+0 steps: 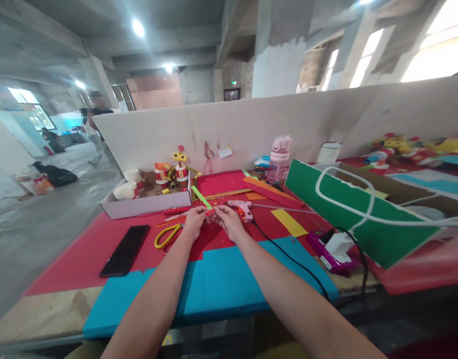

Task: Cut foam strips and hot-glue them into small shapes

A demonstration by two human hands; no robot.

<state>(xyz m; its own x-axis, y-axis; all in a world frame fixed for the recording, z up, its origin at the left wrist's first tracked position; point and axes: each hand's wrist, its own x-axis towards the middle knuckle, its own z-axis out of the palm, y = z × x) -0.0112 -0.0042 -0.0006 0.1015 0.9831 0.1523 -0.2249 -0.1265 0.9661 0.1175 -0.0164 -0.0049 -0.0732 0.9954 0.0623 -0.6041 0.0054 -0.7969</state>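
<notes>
Hands meet over a craft table point(82, 259) covered in red and blue sheets: the left hand point(195, 222) and right hand point(229, 222) together pinch a small red paper piece point(210, 213) between their fingers, held just above the red sheet at the table's middle. A green paper strip point(201, 196) lies just behind the hands, slanting toward a white cardboard box point(146, 203) that holds paper cups and small red-and-yellow craft figures. Yellow-handled scissors point(167, 235) rest just left of the left hand, and a black phone point(125, 250) lies farther left. A pink glue gun point(240, 207) sits just beyond the right hand, its black cord running to a purple power strip point(330, 249) at right. A green board point(354, 219) leans nearby, and a pink bottle point(280, 157) stands against the white partition.
</notes>
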